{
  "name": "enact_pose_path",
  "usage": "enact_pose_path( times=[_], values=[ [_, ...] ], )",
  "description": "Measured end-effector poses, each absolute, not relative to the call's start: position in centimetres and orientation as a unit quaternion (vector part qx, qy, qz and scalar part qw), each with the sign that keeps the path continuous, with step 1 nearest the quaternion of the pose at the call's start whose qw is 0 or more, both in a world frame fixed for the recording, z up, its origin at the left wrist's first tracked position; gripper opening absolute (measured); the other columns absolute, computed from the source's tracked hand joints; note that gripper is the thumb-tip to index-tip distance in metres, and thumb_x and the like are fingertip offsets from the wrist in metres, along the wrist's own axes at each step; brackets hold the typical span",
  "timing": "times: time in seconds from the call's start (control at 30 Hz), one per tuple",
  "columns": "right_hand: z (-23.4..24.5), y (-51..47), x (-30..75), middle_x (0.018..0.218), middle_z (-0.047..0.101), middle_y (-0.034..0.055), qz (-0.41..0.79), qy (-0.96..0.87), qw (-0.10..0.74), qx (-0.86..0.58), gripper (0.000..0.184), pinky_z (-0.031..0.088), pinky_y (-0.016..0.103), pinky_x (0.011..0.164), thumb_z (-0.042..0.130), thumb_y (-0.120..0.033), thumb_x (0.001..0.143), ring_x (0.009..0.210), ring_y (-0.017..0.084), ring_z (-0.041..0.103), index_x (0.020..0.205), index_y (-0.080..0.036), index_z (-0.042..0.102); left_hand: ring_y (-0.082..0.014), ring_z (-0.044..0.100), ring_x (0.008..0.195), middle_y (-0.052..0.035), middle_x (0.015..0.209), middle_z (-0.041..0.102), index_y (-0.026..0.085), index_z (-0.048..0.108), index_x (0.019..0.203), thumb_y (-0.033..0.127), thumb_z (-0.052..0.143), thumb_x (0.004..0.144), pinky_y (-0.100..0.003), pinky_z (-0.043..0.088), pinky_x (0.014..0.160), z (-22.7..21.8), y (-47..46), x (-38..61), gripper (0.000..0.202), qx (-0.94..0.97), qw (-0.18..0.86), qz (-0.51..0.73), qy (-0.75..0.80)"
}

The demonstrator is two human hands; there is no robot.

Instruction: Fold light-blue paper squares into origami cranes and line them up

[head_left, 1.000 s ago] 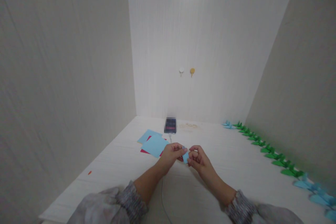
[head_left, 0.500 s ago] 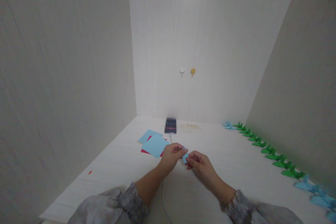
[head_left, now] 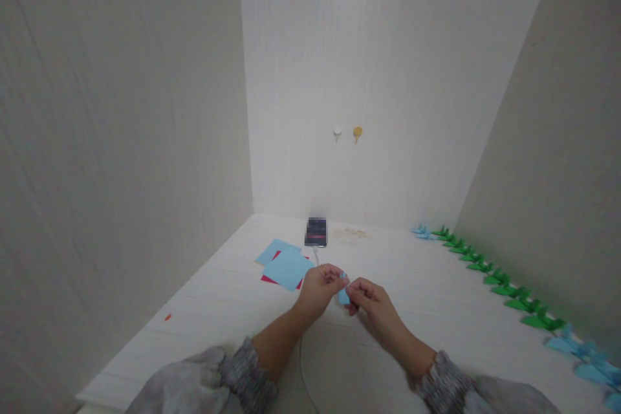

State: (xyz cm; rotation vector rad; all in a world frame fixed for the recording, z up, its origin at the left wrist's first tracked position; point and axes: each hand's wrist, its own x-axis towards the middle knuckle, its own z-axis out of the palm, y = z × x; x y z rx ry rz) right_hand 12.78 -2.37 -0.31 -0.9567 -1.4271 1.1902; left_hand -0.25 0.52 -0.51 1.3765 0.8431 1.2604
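A small folded piece of light blue paper (head_left: pixel 343 297) is held between my two hands above the table. My left hand (head_left: pixel 317 291) pinches its upper end between thumb and fingers. At its right edge, my right hand (head_left: pixel 369 299) grips it with thumb and fingertips. The fingers cover part of the folds, so the exact shape is unclear. Just left of my left hand lie flat blue paper squares (head_left: pixel 287 269) with red paper (head_left: pixel 270 280) showing beneath them.
A phone (head_left: pixel 316 233) stands near the back wall, its white cable (head_left: pixel 301 362) running towards me under my left wrist. Along the right wall sits a row of green folded paper figures (head_left: pixel 495 277) and blue ones (head_left: pixel 565 340). An orange scrap (head_left: pixel 168 317) lies at left.
The thumb and fingers of my right hand have shifted slightly up along the blue paper's edge. More of its lower end shows now. Both hands stay in nearly the same place.
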Motion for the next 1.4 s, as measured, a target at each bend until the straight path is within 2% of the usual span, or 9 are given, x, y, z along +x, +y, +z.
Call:
enact_pose_path(
  times=[0.2, 0.43, 0.63, 0.87, 0.97, 1.1, 1.4],
  values=[
    [-0.3, -2.6, 12.9, 0.048, 0.052, -0.0019, 0.475, -0.607, 0.508, -0.384, 0.021, 0.036, 0.021, 0.046, 0.054, -0.034, 0.068, 0.045, 0.01, 0.046, 0.057, -0.016, 0.054, -0.0062, 0.044, 0.045, 0.0055, 0.05, 0.049, 0.015, 0.047, 0.083, 0.029, 0.062, 0.058, -0.018, 0.033, 0.047, -0.2, 0.2, -0.2, 0.033, 0.597, 0.503, 0.533, 0.327],
    [-0.6, -2.3, 12.7, 0.052, 0.055, -0.0013, 0.488, -0.599, 0.5, -0.391, 0.02, 0.037, 0.021, 0.048, 0.054, -0.034, 0.069, 0.047, 0.009, 0.048, 0.063, -0.015, 0.055, -0.0055, 0.043, 0.044, 0.0068, 0.049, 0.046, 0.016, 0.041, 0.085, 0.028, 0.06, 0.061, -0.018, 0.032, 0.047, 0.3, 0.1, -0.2, 0.033, 0.575, 0.49, 0.57, 0.324],
    [-1.3, -2.0, 12.9, 0.052, 0.057, 0.0, 0.522, -0.588, 0.481, -0.387, 0.018, 0.037, 0.021, 0.049, 0.058, -0.03, 0.065, 0.047, 0.01, 0.05, 0.057, -0.014, 0.055, -0.0049, 0.041, 0.045, 0.0068, 0.049, 0.045, 0.015, 0.044, 0.079, 0.028, 0.061, 0.06, -0.017, 0.032, 0.047, 0.2, 0.0, -0.1, 0.029, 0.579, 0.478, 0.572, 0.33],
    [-0.5, -2.1, 13.5, 0.053, 0.058, 0.0007, 0.555, -0.561, 0.499, -0.359, 0.016, 0.036, 0.021, 0.049, 0.059, -0.027, 0.065, 0.046, 0.009, 0.048, 0.057, -0.013, 0.057, -0.007, 0.047, 0.05, 0.0032, 0.055, 0.05, 0.013, 0.047, 0.085, 0.031, 0.061, 0.06, -0.021, 0.038, 0.053, 0.8, -0.2, -0.2, 0.033, 0.544, 0.581, 0.533, 0.286],
    [-0.4, -2.1, 13.7, 0.054, 0.056, 0.0008, 0.576, -0.546, 0.503, -0.342, 0.019, 0.035, 0.021, 0.049, 0.058, -0.029, 0.067, 0.047, 0.008, 0.047, 0.057, -0.013, 0.057, -0.0086, 0.05, 0.054, -0.0001, 0.06, 0.054, 0.01, 0.054, 0.082, 0.031, 0.063, 0.058, -0.023, 0.04, 0.057, 0.9, -0.3, -0.4, 0.033, 0.544, 0.62, 0.494, 0.276],
    [-0.5, -2.1, 13.8, 0.057, 0.056, 0.0015, 0.607, -0.535, 0.495, -0.317, 0.019, 0.034, 0.022, 0.049, 0.057, -0.03, 0.068, 0.048, 0.009, 0.046, 0.06, -0.012, 0.058, -0.0098, 0.051, 0.054, -0.001, 0.058, 0.057, 0.01, 0.057, 0.078, 0.031, 0.063, 0.058, -0.024, 0.039, 0.059, 0.8, -0.5, -0.6, 0.03, 0.576, 0.644, 0.441, 0.243],
    [-0.5, -1.8, 14.0, 0.049, 0.055, -0.0005, 0.502, -0.579, 0.507, -0.394, 0.021, 0.034, 0.022, 0.051, 0.059, -0.034, 0.064, 0.048, 0.01, 0.047, 0.066, -0.013, 0.06, -0.0079, 0.05, 0.05, -0.0012, 0.06, 0.058, 0.011, 0.053, 0.075, 0.026, 0.068, 0.052, -0.022, 0.039, 0.054, -0.3, 0.6, -0.4, 0.031, 0.563, 0.62, 0.461, 0.293]
  ],
)
